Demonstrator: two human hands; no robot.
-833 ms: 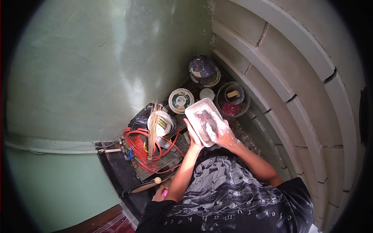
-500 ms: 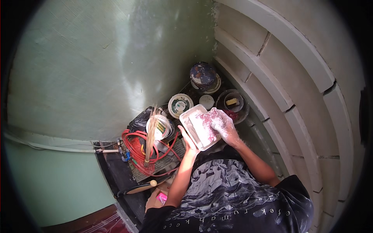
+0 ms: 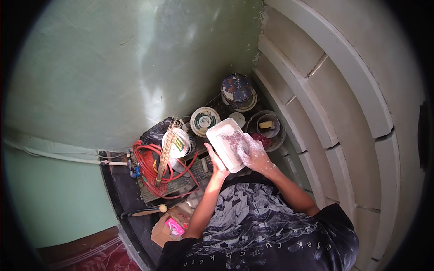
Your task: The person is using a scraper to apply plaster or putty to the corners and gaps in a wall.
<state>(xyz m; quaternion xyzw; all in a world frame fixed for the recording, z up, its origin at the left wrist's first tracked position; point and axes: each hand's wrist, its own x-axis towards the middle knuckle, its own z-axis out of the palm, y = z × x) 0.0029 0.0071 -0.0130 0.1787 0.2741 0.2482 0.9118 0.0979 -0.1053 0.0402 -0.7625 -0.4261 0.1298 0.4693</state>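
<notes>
A shallow white rectangular tray [image 3: 217, 130], tilted, is held in front of my chest. My left hand [image 3: 218, 163] grips its left side near the lower corner, with the thumb along the edge and the other fingers mostly hidden underneath. Whitish powder coats my right hand [image 3: 256, 155], which is closed on a reddish patterned cloth [image 3: 234, 138] over the tray's inside. That cloth looks dusted white too, and part of it is hidden by my fingers.
A paint-stained bucket [image 3: 237, 87] stands in the far corner beside a basin [image 3: 281, 142] holding a yellow sponge [image 3: 266, 124]. Lidded tubs, one being a white tub [image 3: 205, 121], sit nearer. Left lie a red hose [image 3: 143, 169], a stick bundle [image 3: 167, 156] and a cardboard box [image 3: 159, 233].
The tray has tipped more upright and shifted slightly left. My right hand and the cloth have moved lower within it. The whole view has shifted a little.
</notes>
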